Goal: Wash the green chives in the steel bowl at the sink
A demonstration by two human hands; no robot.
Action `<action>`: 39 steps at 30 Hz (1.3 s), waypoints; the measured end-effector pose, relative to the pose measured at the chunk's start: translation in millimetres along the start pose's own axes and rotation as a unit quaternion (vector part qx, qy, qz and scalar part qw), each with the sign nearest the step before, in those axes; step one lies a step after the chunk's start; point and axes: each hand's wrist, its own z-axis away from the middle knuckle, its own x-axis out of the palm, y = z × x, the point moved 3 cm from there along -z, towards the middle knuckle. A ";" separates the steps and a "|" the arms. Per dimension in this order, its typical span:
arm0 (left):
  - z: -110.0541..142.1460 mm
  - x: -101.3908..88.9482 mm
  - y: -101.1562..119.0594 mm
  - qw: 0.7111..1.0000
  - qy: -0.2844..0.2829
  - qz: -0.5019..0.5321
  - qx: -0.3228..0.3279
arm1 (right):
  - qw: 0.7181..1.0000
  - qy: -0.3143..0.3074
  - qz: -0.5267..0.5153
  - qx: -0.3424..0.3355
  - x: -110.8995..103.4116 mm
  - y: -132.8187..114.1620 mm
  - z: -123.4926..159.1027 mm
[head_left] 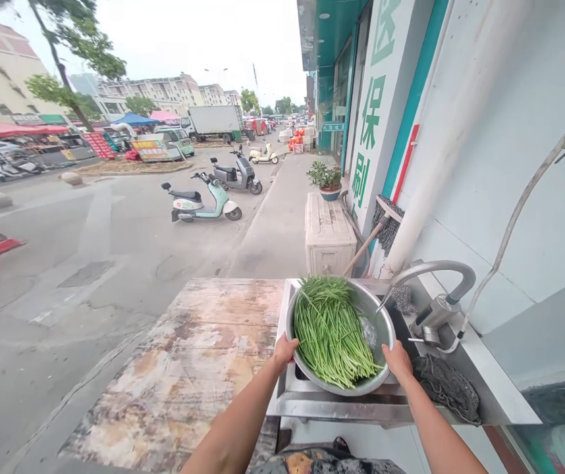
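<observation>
While two hands, left [285, 349] and right [398, 361], grip its rim, one metal basin [307, 376] holds many green stalks [334, 332].

Loads of room on the left: a hand could slide in low over the wooden table [198, 355] right up to the basin [344, 390], and straight down from above works too, at least over the left half. The right side's the pain. The faucet spout [453, 267] arches up and its tip comes over the basin's right rim, so go around it. Behind that there's a scrubber [403, 299], then the wall [534, 250] and a dangling hose [512, 210]. A dark cloth [448, 387] clutters the sink's [342, 408] right side. Past the far edge, a mop handle [365, 247] leans across.
</observation>
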 end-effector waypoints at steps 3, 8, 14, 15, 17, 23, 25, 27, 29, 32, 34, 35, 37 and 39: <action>-0.5 0.8 -0.8 1.000 0.000 0.007 0.004 | 1.000 -0.004 0.003 -0.006 1.2 1.9 -3.5; 1.7 1.6 0.1 1.000 -0.005 0.011 0.004 | 1.000 -0.009 0.001 -0.010 4.2 4.6 -8.6; 1.9 2.5 -0.1 1.000 -0.006 0.014 -0.005 | 1.000 -0.006 -0.002 -0.011 5.1 5.4 -10.5; 1.5 2.7 -0.7 1.000 -0.005 0.015 -0.005 | 1.000 -0.005 -0.003 -0.011 5.0 5.4 -10.5; 1.3 2.8 -1.5 1.000 -0.004 0.016 -0.005 | 1.000 -0.003 -0.006 -0.011 4.7 5.4 -10.4; 5.6 3.0 1.6 1.000 -0.009 0.015 -0.006 | 1.000 0.000 -0.009 -0.010 5.3 5.3 -11.2; 6.8 3.1 3.0 1.000 -0.010 0.014 -0.006 | 1.000 -0.002 -0.009 -0.009 6.0 5.7 -11.8; 6.9 3.1 3.5 1.000 -0.009 0.013 -0.007 | 1.000 -0.005 -0.011 -0.009 6.8 6.3 -12.6; 6.1 3.3 2.9 1.000 -0.010 0.013 -0.009 | 1.000 -0.006 -0.012 -0.009 7.3 7.0 -13.5; 4.0 3.7 1.0 1.000 -0.010 0.008 -0.010 | 1.000 -0.008 -0.012 -0.008 8.1 7.8 -14.9; 2.6 3.9 -0.2 1.000 -0.008 0.003 -0.011 | 1.000 -0.012 -0.010 -0.008 8.9 8.1 -15.6; 1.9 4.0 -0.9 1.000 -0.008 0.002 -0.011 | 1.000 -0.014 -0.009 -0.007 9.3 8.2 -15.8; 0.6 4.4 -2.1 1.000 -0.009 0.001 -0.009 | 1.000 -0.017 -0.008 -0.007 9.9 8.3 -16.0; -0.7 5.0 -3.4 1.000 -0.010 0.002 -0.005 | 1.000 -0.017 -0.007 -0.007 10.0 8.4 -16.0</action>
